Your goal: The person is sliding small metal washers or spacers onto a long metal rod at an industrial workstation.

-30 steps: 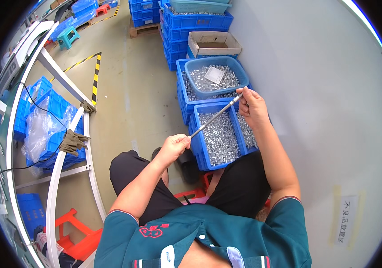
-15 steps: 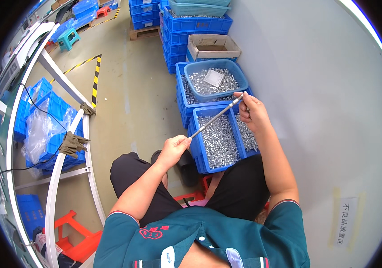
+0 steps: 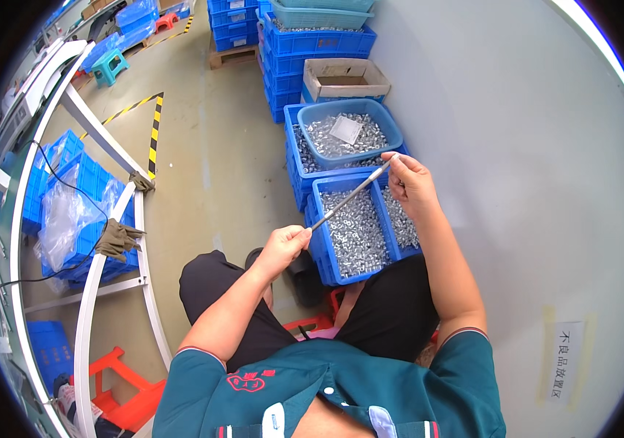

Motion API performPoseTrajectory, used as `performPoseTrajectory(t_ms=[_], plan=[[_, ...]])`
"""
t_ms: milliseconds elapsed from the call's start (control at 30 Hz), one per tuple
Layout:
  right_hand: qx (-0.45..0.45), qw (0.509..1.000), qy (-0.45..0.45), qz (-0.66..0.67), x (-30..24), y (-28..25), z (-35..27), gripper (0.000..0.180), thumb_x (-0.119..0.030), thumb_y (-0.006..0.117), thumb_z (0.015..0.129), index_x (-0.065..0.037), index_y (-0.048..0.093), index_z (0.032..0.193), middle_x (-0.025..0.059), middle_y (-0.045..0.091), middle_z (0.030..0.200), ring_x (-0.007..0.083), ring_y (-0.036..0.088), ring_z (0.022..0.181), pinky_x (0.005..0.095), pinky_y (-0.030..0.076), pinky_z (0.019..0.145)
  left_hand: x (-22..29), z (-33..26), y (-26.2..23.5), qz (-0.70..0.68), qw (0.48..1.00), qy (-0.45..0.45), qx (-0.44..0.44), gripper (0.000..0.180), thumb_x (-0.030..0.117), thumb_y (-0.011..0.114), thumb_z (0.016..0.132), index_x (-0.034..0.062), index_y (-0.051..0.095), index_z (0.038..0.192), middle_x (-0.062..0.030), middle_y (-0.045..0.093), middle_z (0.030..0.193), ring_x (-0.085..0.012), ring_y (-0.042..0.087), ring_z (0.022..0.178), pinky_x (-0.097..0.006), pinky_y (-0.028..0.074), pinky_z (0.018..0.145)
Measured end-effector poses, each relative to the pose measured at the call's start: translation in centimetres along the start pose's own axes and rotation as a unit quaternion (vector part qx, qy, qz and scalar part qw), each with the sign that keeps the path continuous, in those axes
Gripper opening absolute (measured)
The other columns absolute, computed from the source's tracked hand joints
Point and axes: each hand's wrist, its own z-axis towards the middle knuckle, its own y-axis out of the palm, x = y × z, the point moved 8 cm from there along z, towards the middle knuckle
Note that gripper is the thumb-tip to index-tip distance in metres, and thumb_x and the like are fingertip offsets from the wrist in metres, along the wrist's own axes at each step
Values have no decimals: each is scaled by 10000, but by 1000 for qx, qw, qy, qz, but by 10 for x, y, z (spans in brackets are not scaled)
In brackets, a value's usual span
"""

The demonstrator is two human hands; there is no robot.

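A thin grey metal rod (image 3: 349, 199) slants up to the right between my hands. My left hand (image 3: 285, 249) is closed around its lower end. At the upper end my right hand (image 3: 410, 182) pinches with thumb and fingers, and a thicker, lighter stretch of rod shows just below the fingertips. Whether small pieces are threaded there is too blurred to tell. Under the rod stands a divided blue crate (image 3: 337, 276) full of small silvery metal parts (image 3: 358, 237). Beyond it a light-blue basin (image 3: 398, 139) holds more such parts and a small white square piece (image 3: 346, 130).
Behind the basin are an open carton (image 3: 381, 79) and stacked blue crates (image 3: 277, 95). A grey wall (image 3: 531, 182) rises close on the right. At left, a white metal frame (image 3: 94, 285) carries tied cloths (image 3: 118, 239), with plastic-covered blue crates (image 3: 89, 197) beyond and a red stool (image 3: 125, 401) below.
Both hands keep their hold on the rod and have barely moved. Separate bands near the rod's upper end showed earlier; that stretch now looks smoother and blurred. The view has shifted slightly.
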Motion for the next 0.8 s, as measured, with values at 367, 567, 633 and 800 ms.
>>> performPoseTrajectory(t_ms=[367, 567, 633, 800], plan=[[-19, 995, 66, 68, 10, 6, 2, 245, -208, 629, 853, -17, 602, 1005, -48, 410, 602, 30, 350, 446, 170, 243, 380, 1, 1, -15, 85, 990, 90, 71, 298, 256, 552, 907, 43, 540, 699, 84, 401, 594, -21, 328, 559, -208, 272, 493], [-21, 998, 43, 30, 9, 5, 2, 261, -193, 625, 853, -19, 602, 1045, -48, 417, 604, 30, 351, 446, 165, 240, 383, -4, -1, -17, 67, 994, 73, 51, 298, 259, 548, 908, 53, 540, 693, 85, 404, 597, -17, 328, 552, -195, 266, 494], [-10, 999, 31, 28, 4, 3, 2, 244, -181, 610, 861, -17, 596, 1040, -41, 413, 601, 34, 354, 444, 168, 244, 378, -6, 0, -19, 44, 996, 66, 49, 298, 260, 551, 907, 56, 540, 690, 85, 410, 598, -16, 332, 551, -195, 267, 494], [25, 999, 0, -23, -3, -14, 2, 201, -151, 601, 861, -10, 606, 1006, -35, 432, 598, 34, 366, 437, 173, 248, 366, 0, -4, -22, 72, 992, 80, 63, 297, 261, 556, 905, 54, 541, 693, 82, 406, 596, -21, 334, 555, -202, 276, 495]])
